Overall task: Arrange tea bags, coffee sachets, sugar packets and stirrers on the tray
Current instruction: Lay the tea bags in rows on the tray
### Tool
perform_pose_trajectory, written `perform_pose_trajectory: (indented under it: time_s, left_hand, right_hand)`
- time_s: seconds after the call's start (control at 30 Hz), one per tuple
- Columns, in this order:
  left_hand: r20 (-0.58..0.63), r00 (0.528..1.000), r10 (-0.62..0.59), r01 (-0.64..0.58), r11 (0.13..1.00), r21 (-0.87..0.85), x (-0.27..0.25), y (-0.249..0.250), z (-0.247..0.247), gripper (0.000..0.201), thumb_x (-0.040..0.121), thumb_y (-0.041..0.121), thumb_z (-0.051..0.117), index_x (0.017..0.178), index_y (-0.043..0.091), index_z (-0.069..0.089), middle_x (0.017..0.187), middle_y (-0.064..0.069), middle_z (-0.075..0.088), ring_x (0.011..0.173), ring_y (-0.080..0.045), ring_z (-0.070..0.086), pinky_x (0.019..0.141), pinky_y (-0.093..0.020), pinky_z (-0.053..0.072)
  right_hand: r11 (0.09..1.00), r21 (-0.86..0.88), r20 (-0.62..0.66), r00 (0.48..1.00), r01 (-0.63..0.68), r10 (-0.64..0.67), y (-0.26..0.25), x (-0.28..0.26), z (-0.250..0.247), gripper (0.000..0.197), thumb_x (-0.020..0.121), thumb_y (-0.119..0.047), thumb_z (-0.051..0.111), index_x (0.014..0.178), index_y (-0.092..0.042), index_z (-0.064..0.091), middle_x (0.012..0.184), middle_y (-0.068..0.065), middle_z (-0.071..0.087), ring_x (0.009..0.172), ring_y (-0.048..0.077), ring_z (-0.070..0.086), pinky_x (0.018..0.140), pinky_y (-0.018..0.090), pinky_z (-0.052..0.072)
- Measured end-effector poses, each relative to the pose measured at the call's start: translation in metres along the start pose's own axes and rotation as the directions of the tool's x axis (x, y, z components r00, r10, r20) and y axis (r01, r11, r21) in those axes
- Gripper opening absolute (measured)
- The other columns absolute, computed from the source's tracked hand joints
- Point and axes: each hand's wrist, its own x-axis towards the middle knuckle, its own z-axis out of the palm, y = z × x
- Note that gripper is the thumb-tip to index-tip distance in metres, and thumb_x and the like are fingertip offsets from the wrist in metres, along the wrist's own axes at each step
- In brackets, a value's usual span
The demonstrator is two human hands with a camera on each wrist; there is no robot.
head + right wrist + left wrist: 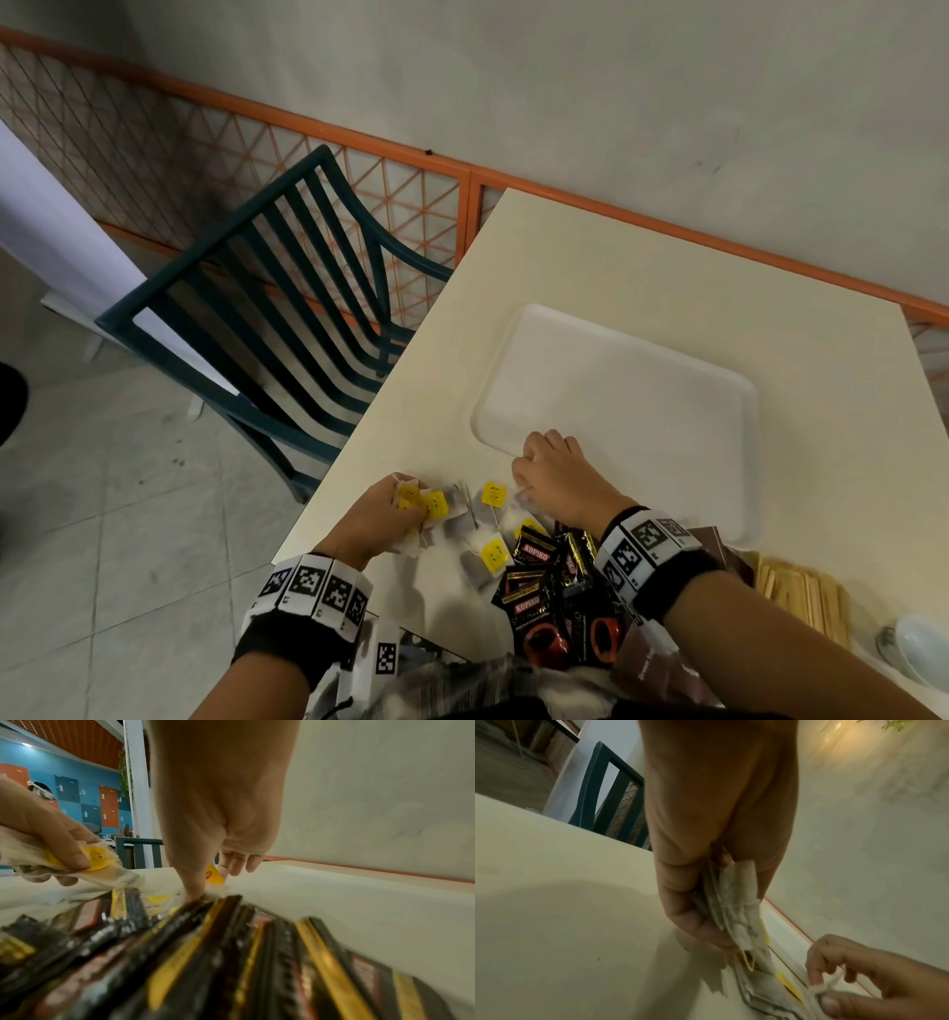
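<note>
The white tray (621, 390) lies bare on the cream table. My left hand (411, 501) grips a bunch of tea bags (734, 908) with yellow tags at the table's near left edge. My right hand (529, 462) hovers by the tray's near left corner and pinches the string of a tea bag (834, 981). Its thumb presses down among loose tea bags (488, 514). Black coffee sachets (544, 575) are piled under my right wrist. Brown sugar packets (711, 545) and wooden stirrers (801, 591) lie to the right of them.
A dark green slatted chair (287, 288) stands against the table's left side. A white bowl (924, 652) sits at the near right corner. An orange-framed lattice railing (359, 169) runs along the wall behind the table.
</note>
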Motion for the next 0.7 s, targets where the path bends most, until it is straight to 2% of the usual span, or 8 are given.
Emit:
perform_pose_trajectory:
  time_s: [0.1, 0.2, 0.3, 0.37, 0.43, 0.5, 0.6, 0.7]
  left_hand:
    - [-0.011, 1.0, 0.025, -0.025, 1.0, 0.014, 0.0, 0.001, 0.001, 0.021, 0.088, 0.023, 0.063, 0.104, 0.012, 0.055, 0.081, -0.001, 0.06, 0.064, -0.008, 0.06, 0.047, -0.018, 0.048]
    - [-0.025, 0.999, 0.042, -0.039, 0.991, 0.13, 0.003, -0.001, 0.001, 0.024, 0.087, 0.025, 0.062, 0.107, 0.014, 0.055, 0.094, -0.002, 0.058, 0.082, -0.015, 0.059, 0.06, -0.022, 0.051]
    - [0.021, 1.0, 0.009, -0.013, 0.981, 0.194, 0.003, 0.002, 0.006, 0.039, 0.087, 0.021, 0.06, 0.123, 0.02, 0.044, 0.111, -0.003, 0.053, 0.094, -0.019, 0.055, 0.069, -0.023, 0.049]
    - [0.052, 0.998, 0.02, -0.034, 0.96, 0.277, 0.005, 0.003, 0.009, 0.054, 0.087, 0.021, 0.06, 0.136, 0.018, 0.036, 0.126, -0.007, 0.05, 0.104, -0.019, 0.053, 0.077, -0.022, 0.044]
    - [0.063, 0.997, 0.039, -0.059, 0.933, 0.354, 0.01, 0.003, 0.012, 0.06, 0.085, 0.021, 0.062, 0.138, 0.015, 0.034, 0.131, -0.008, 0.05, 0.112, -0.022, 0.052, 0.081, -0.022, 0.041]
    - [0.066, 0.996, 0.058, -0.079, 0.918, 0.389, 0.015, 0.002, 0.013, 0.054, 0.078, 0.022, 0.071, 0.125, 0.015, 0.047, 0.114, -0.004, 0.057, 0.103, -0.02, 0.055, 0.077, -0.02, 0.041]
    - [0.058, 0.994, 0.094, -0.11, 0.92, 0.376, 0.018, 0.0, 0.016, 0.024, 0.07, 0.02, 0.077, 0.084, 0.017, 0.058, 0.079, 0.004, 0.058, 0.069, -0.011, 0.055, 0.053, -0.012, 0.041]
    - [0.052, 0.996, 0.077, -0.088, 0.952, 0.294, 0.016, -0.001, 0.015, 0.017, 0.072, 0.017, 0.073, 0.079, 0.015, 0.057, 0.07, 0.005, 0.057, 0.059, -0.006, 0.052, 0.046, -0.012, 0.04]
  right_hand:
    - [0.987, 0.154, -0.023, 0.999, 0.035, -0.032, -0.007, 0.007, -0.009, 0.014, 0.093, -0.019, 0.047, 0.104, -0.014, 0.054, 0.112, 0.005, 0.052, 0.107, 0.023, 0.043, 0.089, 0.033, 0.032]
    - [0.933, 0.358, 0.074, 0.996, 0.021, -0.051, -0.018, 0.012, -0.018, 0.014, 0.091, -0.021, 0.054, 0.103, -0.015, 0.053, 0.102, 0.008, 0.058, 0.092, 0.024, 0.052, 0.079, 0.036, 0.041]
    - [0.925, 0.38, 0.193, 0.98, -0.033, -0.044, -0.028, 0.017, -0.012, 0.04, 0.087, -0.015, 0.058, 0.124, -0.021, 0.047, 0.12, 0.006, 0.052, 0.106, 0.024, 0.05, 0.086, 0.036, 0.042]
    - [0.925, 0.377, 0.219, 0.975, -0.057, -0.029, -0.031, 0.02, -0.006, 0.056, 0.087, -0.012, 0.057, 0.137, -0.023, 0.036, 0.131, 0.007, 0.045, 0.117, 0.024, 0.046, 0.094, 0.036, 0.042]
    - [0.925, 0.376, 0.223, 0.974, -0.058, -0.03, -0.033, 0.022, -0.002, 0.057, 0.088, -0.014, 0.056, 0.139, -0.025, 0.034, 0.131, 0.008, 0.041, 0.116, 0.025, 0.047, 0.095, 0.038, 0.044]
    - [0.936, 0.351, 0.204, 0.978, -0.029, -0.047, -0.034, 0.023, -0.001, 0.051, 0.086, -0.019, 0.059, 0.133, -0.024, 0.042, 0.124, 0.008, 0.042, 0.108, 0.026, 0.05, 0.09, 0.04, 0.046]
    - [0.937, 0.349, 0.167, 0.983, 0.011, -0.074, -0.035, 0.023, -0.002, 0.043, 0.082, -0.025, 0.064, 0.121, -0.016, 0.049, 0.115, 0.008, 0.045, 0.099, 0.025, 0.051, 0.08, 0.037, 0.045]
    - [0.885, 0.465, 0.125, 0.991, -0.011, -0.054, -0.035, 0.022, -0.003, 0.034, 0.081, -0.027, 0.066, 0.109, -0.013, 0.051, 0.108, 0.009, 0.055, 0.094, 0.025, 0.054, 0.072, 0.032, 0.039]
